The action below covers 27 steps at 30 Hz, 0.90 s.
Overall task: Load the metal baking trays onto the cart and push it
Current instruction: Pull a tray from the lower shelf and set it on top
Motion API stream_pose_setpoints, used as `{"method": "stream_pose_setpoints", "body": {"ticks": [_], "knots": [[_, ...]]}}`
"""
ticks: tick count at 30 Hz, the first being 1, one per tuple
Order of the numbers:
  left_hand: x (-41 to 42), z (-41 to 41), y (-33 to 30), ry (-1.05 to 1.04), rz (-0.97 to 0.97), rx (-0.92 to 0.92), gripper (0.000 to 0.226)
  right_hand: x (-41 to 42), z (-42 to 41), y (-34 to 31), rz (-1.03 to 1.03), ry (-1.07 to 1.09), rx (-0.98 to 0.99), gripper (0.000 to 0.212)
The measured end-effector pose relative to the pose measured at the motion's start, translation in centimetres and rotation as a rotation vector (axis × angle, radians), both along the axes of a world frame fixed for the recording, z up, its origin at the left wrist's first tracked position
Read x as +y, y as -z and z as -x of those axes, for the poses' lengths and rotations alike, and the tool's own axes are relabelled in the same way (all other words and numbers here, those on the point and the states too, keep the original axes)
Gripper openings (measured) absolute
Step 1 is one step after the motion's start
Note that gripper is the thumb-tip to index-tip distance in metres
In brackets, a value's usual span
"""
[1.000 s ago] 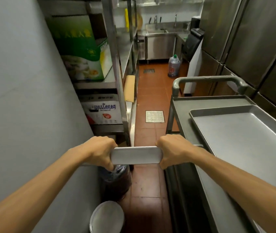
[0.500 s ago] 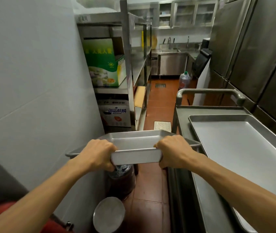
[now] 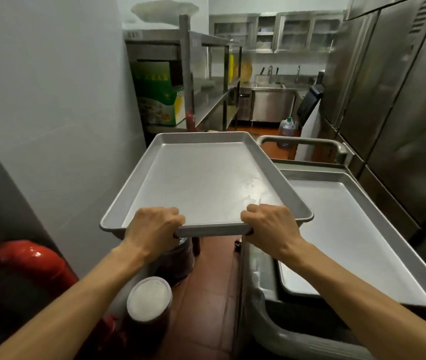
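Both hands, left [image 3: 154, 227] and right [image 3: 271, 224], clamp the near rim of a tray [image 3: 201, 183] held above the floor left of the cart [image 3: 302, 144]; loading is underway, and next it likely needs swinging right onto the tray already there [image 3: 349, 229].

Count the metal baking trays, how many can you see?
2: one baking tray held in both hands beside the cart, one tray lying on it. More could be stacked underneath.
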<state>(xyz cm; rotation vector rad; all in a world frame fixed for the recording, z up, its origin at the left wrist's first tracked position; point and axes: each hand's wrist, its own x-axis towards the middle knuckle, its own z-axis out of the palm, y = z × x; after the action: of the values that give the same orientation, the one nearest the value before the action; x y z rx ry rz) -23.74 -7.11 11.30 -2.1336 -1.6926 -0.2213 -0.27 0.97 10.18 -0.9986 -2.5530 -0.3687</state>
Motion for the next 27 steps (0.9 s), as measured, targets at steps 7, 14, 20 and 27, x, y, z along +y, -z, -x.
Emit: {"method": "stream_pose_setpoints", "body": {"ticks": [7, 14, 20, 27], "knots": [[0.6, -6.8, 0.0, 0.109, -0.020, 0.041, 0.030, -2.9, -7.8, -0.5, -0.047, 0.123, 0.034, 0.027], [1.9, -14.8, 1.1, 0.269, -0.005, -0.004, 0.026, -5.0, -16.3, 0.4, -0.064, 0.282, 0.012, 0.027], [4.0, -22.3, 2.6, 0.331, 0.056, 0.014, 0.008, -4.7, -24.1, 1.3, -0.043, 0.368, -0.046, 0.032], [6.0, -30.1, 4.8, 0.274, 0.152, 0.040, 0.004, -2.2, -31.8, 3.6, -0.023, 0.365, -0.078, 0.033]]}}
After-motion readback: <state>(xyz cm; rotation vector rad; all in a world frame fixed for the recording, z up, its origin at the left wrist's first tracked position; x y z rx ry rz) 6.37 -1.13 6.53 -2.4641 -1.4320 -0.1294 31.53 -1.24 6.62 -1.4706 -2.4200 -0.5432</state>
